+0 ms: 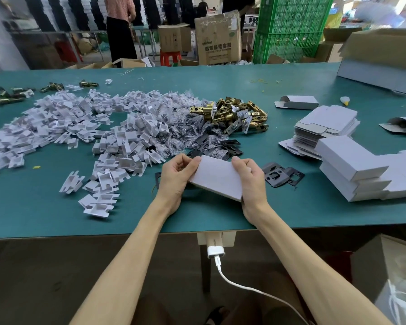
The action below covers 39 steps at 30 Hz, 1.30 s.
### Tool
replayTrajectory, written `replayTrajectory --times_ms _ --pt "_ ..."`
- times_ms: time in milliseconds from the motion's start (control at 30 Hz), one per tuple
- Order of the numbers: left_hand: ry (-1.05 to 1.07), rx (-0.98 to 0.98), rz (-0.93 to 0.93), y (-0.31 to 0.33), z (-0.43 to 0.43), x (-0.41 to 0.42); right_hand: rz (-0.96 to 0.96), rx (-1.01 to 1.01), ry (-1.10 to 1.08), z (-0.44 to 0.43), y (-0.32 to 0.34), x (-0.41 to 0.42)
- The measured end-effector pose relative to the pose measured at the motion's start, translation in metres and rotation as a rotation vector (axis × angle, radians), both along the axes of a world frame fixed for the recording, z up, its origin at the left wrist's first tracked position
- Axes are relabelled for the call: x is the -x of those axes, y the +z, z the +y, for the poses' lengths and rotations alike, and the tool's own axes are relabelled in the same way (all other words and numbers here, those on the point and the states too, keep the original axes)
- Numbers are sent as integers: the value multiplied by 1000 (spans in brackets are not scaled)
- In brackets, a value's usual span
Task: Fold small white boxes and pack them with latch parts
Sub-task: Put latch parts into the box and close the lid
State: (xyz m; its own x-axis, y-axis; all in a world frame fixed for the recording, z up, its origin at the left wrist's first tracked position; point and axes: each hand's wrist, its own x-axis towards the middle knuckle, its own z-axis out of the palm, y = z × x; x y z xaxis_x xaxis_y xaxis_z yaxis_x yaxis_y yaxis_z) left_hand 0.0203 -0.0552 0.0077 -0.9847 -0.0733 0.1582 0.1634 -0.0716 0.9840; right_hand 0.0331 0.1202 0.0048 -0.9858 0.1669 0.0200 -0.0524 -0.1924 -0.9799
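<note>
White box (217,177) ends hidden behind my curled fingers (185,161). Left hand (175,175) and right hand (250,181) grip it; long axis runs fingers to fingers.

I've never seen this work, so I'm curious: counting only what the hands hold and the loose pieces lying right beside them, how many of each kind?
Small white box, held by left hand and right hand: 1
Black latch plates right of the right hand: 2
Black latch plate peeking out by the left hand: 1
Total: 4

Bare hands (174,177) and forearms (136,249), dark legwear (164,308)
</note>
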Motion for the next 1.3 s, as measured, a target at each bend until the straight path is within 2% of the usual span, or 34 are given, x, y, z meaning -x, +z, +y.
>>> replayTrajectory --times_ms 133,300,800,933,1067,1200,1300 --pt "-57 -38 -30 0 3 -1 -4 -21 -64 0 -5 4" --pt "-185 31 -44 -1 3 0 -21 -3 -95 -1 -6 6" --pt "-254 47 -4 0 -1 3 -23 -124 -67 -4 0 7" --pt "-115 -37 -45 2 0 3 8 -325 3 -9 2 2" --pt "-63 41 -27 2 1 0 148 -550 38 -15 7 -6" --pt "-71 23 -40 1 -1 0 313 -1030 47 -19 8 -24" --pt "-81 1 -63 0 -1 0 296 -1208 107 -16 10 -34"
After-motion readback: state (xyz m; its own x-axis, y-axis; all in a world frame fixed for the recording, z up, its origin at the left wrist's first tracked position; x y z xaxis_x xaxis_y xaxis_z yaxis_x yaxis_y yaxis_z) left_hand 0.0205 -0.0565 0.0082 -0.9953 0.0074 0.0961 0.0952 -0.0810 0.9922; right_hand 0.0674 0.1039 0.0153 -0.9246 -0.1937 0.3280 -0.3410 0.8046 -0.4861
